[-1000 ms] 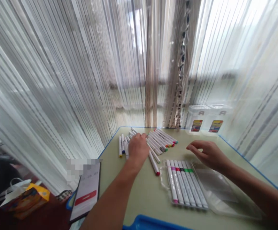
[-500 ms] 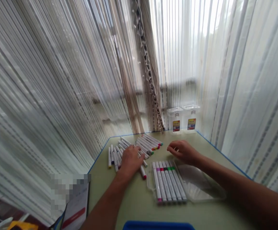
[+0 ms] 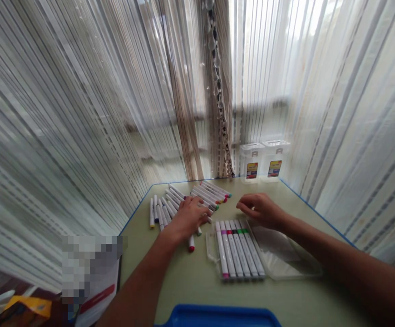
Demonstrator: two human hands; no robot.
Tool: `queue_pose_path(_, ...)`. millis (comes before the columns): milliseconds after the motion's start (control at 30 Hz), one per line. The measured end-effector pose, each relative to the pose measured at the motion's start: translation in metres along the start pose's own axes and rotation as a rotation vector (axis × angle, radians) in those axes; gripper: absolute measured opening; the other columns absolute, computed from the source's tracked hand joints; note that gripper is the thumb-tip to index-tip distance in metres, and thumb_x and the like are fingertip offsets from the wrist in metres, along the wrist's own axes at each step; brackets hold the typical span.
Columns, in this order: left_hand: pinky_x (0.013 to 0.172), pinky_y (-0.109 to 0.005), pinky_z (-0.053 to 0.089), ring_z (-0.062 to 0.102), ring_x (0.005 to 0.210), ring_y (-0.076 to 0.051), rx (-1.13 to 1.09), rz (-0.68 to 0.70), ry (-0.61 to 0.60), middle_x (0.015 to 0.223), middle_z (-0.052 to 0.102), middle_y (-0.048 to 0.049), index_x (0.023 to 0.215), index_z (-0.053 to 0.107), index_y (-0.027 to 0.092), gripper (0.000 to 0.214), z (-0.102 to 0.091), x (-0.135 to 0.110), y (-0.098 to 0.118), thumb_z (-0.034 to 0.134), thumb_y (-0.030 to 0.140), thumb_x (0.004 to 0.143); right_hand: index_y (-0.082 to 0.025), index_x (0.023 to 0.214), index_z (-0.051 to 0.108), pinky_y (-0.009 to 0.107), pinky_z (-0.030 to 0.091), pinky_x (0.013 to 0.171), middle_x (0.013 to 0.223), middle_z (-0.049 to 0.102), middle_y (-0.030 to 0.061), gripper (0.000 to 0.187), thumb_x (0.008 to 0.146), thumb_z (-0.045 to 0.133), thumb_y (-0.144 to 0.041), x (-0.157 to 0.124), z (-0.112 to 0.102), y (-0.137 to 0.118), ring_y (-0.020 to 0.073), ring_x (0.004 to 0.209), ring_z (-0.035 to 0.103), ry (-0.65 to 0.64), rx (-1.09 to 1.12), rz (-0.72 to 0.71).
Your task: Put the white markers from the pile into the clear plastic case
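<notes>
My left hand (image 3: 191,213) is over the loose pile of white markers (image 3: 165,212) on the green table. Its fingers are apart and reach down among the pens, and I see no marker gripped in it. A red-tipped marker (image 3: 191,243) pokes out below the palm. Just beyond the open clear plastic case (image 3: 212,247), my right hand (image 3: 259,209) hovers or rests with loosely curved fingers, nothing visible in them. Inside the case several white markers (image 3: 240,254) lie side by side, with purple, red, black and green bands. The case's transparent lid (image 3: 286,261) lies folded out under my right forearm.
Two clear lidded boxes (image 3: 251,159) with labels stand at the table's far right. String curtains (image 3: 91,91) hang around the table (image 3: 184,281). A blue tray (image 3: 221,315) sits at the near edge. Papers (image 3: 97,295) lie at the left.
My left hand has shifted slightly right over the pile, and the red-tipped marker has swung left. My right hand stays near the case, its fingers a little lower. The view has tilted slightly.
</notes>
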State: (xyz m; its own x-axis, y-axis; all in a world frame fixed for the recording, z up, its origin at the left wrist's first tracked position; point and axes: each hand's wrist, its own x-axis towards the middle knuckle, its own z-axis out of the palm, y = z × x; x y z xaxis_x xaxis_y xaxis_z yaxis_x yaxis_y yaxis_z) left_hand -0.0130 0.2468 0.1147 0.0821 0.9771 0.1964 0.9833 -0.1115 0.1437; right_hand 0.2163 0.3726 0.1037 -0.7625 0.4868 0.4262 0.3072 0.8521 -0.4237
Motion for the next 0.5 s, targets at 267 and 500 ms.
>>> queue_pose_path(267, 0.101, -0.044, 0.038, 0.054, 0.108, -0.025, -0.201, 0.045, 0.243, 0.108, 0.064, -0.0089, 0.098, 0.066, 0.020, 0.011, 0.007, 0.010, 0.009, 0.057, 0.021, 0.091, -0.013, 0.067, 0.066, 0.026, 0.037, 0.056, 0.061, 0.061, 0.0034, 0.035, 0.091, 0.047, -0.029, -0.001, 0.000, 0.000, 0.0134, 0.055, 0.052, -0.013, -0.027, -0.011)
queue_pose_path(500, 0.080, -0.030, 0.051, 0.062, 0.088, -0.016, -0.932, -0.078, 0.766, 0.106, 0.064, -0.0098, 0.108, 0.052, 0.016, 0.024, -0.006, 0.013, 0.019, 0.038, 0.033, 0.100, -0.013, 0.075, 0.070, 0.028, 0.042, 0.060, 0.069, 0.068, 0.0078, 0.038, 0.095, 0.046, -0.035, -0.001, -0.001, -0.003, 0.0173, 0.062, 0.060, 0.022, 0.067, 0.040)
